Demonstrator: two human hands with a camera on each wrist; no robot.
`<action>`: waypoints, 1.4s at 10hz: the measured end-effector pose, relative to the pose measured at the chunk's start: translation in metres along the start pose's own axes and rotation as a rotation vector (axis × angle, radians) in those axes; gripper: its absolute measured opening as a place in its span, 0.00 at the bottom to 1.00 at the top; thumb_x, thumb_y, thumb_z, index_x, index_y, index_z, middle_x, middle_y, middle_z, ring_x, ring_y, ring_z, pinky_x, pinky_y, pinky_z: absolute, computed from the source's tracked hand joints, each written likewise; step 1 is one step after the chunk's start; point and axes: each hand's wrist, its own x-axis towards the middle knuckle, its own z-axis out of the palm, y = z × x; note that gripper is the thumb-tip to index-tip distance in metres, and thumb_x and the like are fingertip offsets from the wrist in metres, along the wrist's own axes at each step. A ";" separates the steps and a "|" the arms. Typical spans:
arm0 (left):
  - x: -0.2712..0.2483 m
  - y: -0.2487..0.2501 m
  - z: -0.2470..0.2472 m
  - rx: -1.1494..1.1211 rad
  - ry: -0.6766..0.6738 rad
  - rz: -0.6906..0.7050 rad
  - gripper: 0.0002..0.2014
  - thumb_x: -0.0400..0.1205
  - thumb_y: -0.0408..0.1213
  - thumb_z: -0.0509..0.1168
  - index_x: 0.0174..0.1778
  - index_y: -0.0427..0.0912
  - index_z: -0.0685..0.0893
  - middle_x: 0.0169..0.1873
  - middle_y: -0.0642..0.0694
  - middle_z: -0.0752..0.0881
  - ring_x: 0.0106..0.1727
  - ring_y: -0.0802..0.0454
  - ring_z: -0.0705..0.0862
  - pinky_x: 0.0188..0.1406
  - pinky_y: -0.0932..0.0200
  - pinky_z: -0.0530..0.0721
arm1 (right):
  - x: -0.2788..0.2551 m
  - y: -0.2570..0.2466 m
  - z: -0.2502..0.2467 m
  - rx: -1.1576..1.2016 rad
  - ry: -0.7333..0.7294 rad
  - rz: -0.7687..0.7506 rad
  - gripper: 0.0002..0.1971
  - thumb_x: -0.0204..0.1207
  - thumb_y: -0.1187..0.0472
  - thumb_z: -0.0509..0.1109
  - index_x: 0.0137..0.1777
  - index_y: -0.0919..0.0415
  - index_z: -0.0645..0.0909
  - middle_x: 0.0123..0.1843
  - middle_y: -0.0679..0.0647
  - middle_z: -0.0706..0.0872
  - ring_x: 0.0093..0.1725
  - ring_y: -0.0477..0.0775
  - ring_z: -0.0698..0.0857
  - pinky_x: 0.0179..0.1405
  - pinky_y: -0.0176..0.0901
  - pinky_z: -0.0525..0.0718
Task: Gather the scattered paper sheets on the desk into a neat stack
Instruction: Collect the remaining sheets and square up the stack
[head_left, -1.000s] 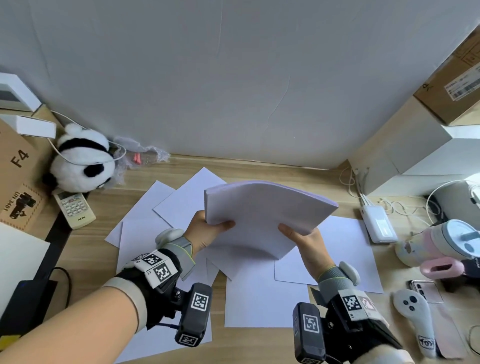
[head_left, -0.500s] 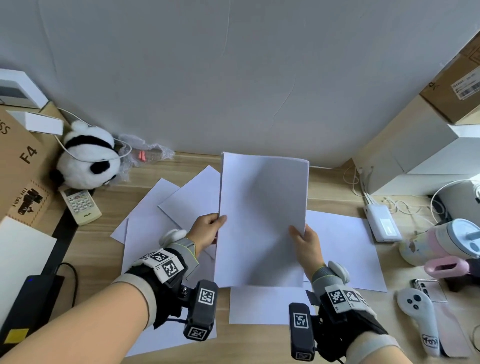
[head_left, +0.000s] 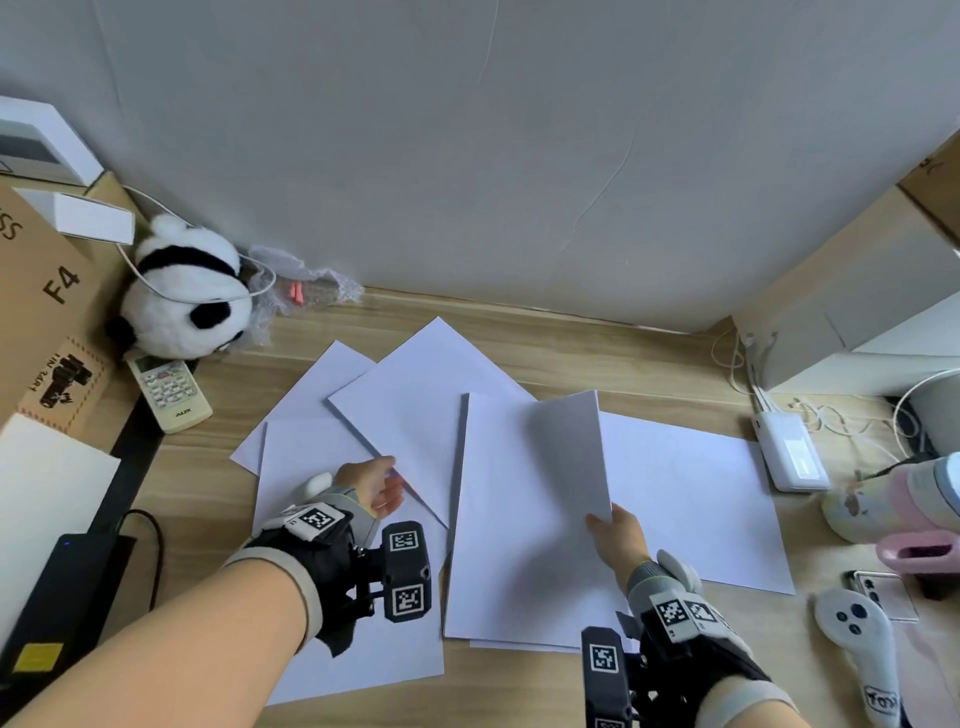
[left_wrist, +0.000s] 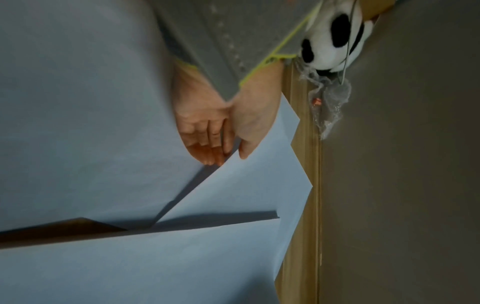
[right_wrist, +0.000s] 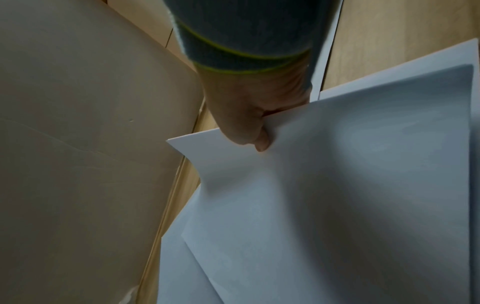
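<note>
On desk (head_left: 571, 358), R hand (head_left: 618, 535) fingers pinching paper stack (head_left: 524, 519), L hand (head_left: 371, 486) fingers loose, maybe touching loose sheet (head_left: 415, 400).

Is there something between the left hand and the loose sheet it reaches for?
Nothing visible is in the way. The left hand is open, its fingertips right at the edge of the angled sheet. The right hand pinches the stack off to the side.
</note>
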 end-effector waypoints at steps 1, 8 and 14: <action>0.013 -0.005 0.009 0.044 0.008 0.078 0.17 0.82 0.38 0.64 0.28 0.37 0.73 0.12 0.45 0.77 0.07 0.56 0.74 0.09 0.73 0.74 | -0.001 -0.002 0.001 0.029 -0.009 0.004 0.12 0.79 0.69 0.61 0.58 0.67 0.81 0.46 0.60 0.82 0.45 0.58 0.79 0.47 0.45 0.76; 0.000 -0.024 -0.092 0.913 0.304 0.179 0.01 0.84 0.25 0.55 0.47 0.32 0.71 0.43 0.38 0.77 0.39 0.45 0.78 0.44 0.59 0.75 | -0.032 -0.050 0.034 0.112 -0.334 -0.028 0.06 0.80 0.68 0.61 0.51 0.65 0.78 0.39 0.57 0.80 0.40 0.56 0.78 0.40 0.44 0.76; 0.012 -0.040 -0.103 0.394 0.286 0.171 0.41 0.63 0.53 0.79 0.66 0.31 0.78 0.66 0.34 0.83 0.63 0.36 0.83 0.68 0.47 0.78 | -0.063 -0.069 0.110 0.050 -0.362 0.013 0.17 0.76 0.68 0.64 0.65 0.69 0.77 0.54 0.62 0.83 0.51 0.58 0.82 0.59 0.51 0.81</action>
